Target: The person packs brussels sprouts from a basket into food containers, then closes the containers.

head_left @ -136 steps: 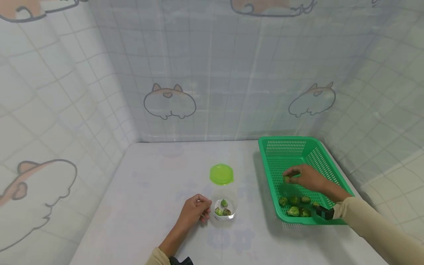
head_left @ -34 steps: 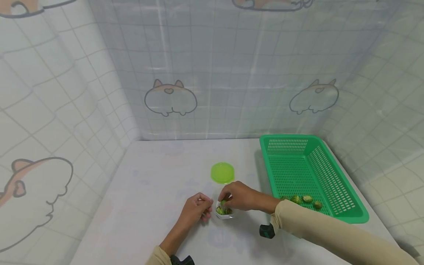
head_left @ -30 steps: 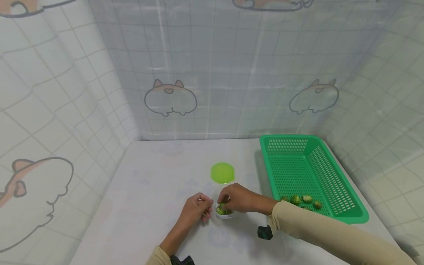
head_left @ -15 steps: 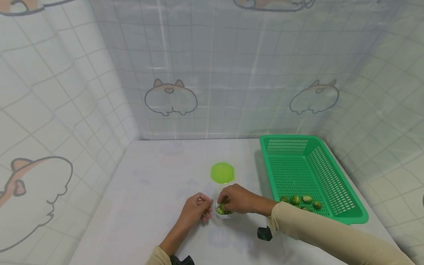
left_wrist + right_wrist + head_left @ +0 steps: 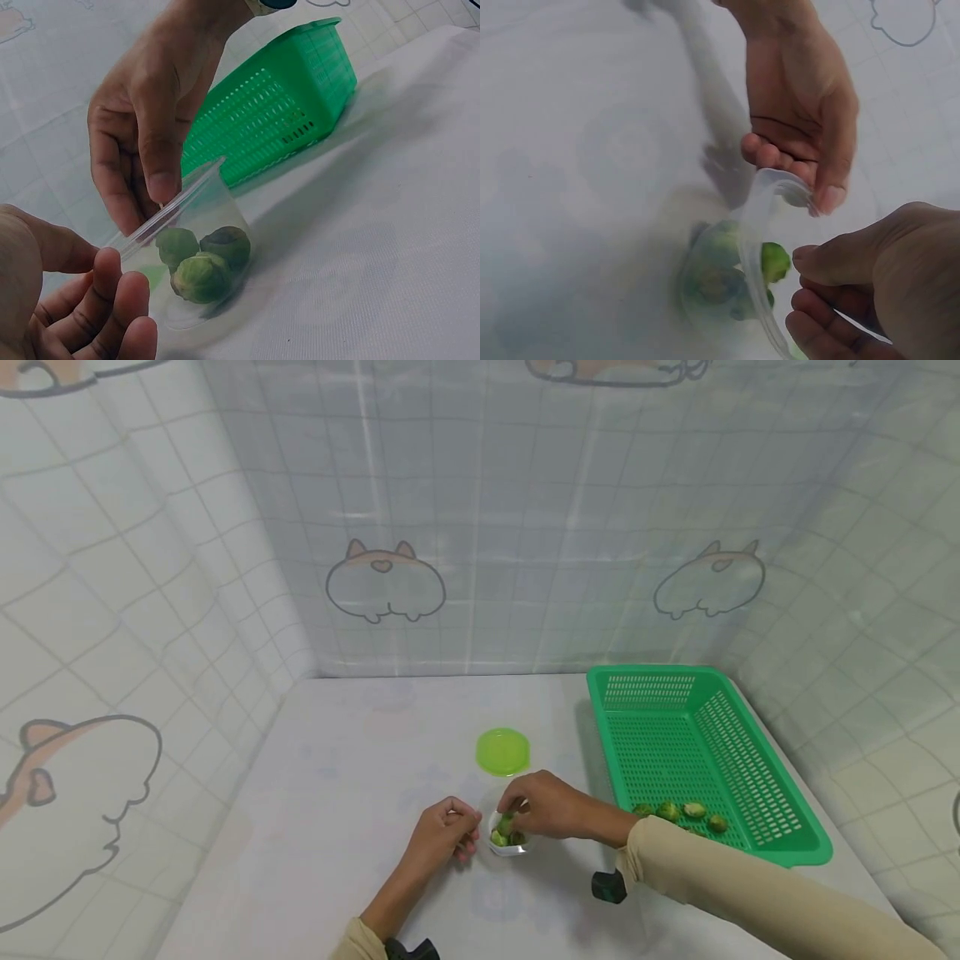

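My left hand (image 5: 444, 833) pinches the rim of a small clear plastic tub (image 5: 232, 196) between thumb and fingers. Inside the tub, several Brussels sprouts (image 5: 202, 277) lie together near the bottom. Over the tub's mouth is my right hand (image 5: 551, 806), its fingers pointing down past the rim. In the right wrist view its thumb and fingers are loosely bent beside a bright green sprout (image 5: 775, 262), with a gap between them and it. The tub's far side is partly hidden by the right hand in the head view.
A light green round lid (image 5: 503, 752) lies on the table behind the tub. To the right stands a green perforated basket (image 5: 652, 743) with several more sprouts (image 5: 667, 811) at its near end, partly covered by the right sleeve (image 5: 720, 877). Patterned sheets enclose the table.
My right hand has come from the basket with a sprout, dipped into the tub and risen slightly, leaving the sprout there. My left hand has kept its place at the rim.
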`<state>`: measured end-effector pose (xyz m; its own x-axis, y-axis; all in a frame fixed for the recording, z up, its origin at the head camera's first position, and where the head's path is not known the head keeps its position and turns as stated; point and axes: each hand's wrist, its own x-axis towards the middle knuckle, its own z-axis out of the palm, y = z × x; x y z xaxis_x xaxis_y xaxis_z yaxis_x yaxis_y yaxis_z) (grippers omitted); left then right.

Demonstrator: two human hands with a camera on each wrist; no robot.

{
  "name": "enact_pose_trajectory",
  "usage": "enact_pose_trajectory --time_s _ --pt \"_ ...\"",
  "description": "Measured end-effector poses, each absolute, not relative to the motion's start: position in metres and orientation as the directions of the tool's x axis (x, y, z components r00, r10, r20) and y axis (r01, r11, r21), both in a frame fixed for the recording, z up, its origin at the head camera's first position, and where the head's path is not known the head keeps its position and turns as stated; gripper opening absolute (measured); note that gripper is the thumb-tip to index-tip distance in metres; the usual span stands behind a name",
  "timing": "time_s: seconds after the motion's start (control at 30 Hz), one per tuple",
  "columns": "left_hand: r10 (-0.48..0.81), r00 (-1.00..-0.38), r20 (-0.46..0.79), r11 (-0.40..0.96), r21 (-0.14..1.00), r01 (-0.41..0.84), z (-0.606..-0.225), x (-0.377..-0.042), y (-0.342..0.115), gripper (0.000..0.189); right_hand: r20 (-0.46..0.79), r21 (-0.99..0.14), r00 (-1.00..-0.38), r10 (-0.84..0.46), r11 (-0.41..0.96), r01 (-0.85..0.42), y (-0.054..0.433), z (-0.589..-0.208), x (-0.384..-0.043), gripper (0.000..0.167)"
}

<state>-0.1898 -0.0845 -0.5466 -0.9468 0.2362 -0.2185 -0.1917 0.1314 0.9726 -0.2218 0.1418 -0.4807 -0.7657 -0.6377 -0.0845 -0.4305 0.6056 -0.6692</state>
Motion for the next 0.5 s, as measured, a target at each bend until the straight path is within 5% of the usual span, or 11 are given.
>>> enact_pose_trajectory --time_s 0.5 --pt "0.235 -0.947 -0.217 0.143 0.972 -0.187 -0.546 -0.189 -0.083 0.025 0.007 -0.772 -0.834 -0.552 0.528 -0.355 0.193 -0.463 -0.221 0.019"
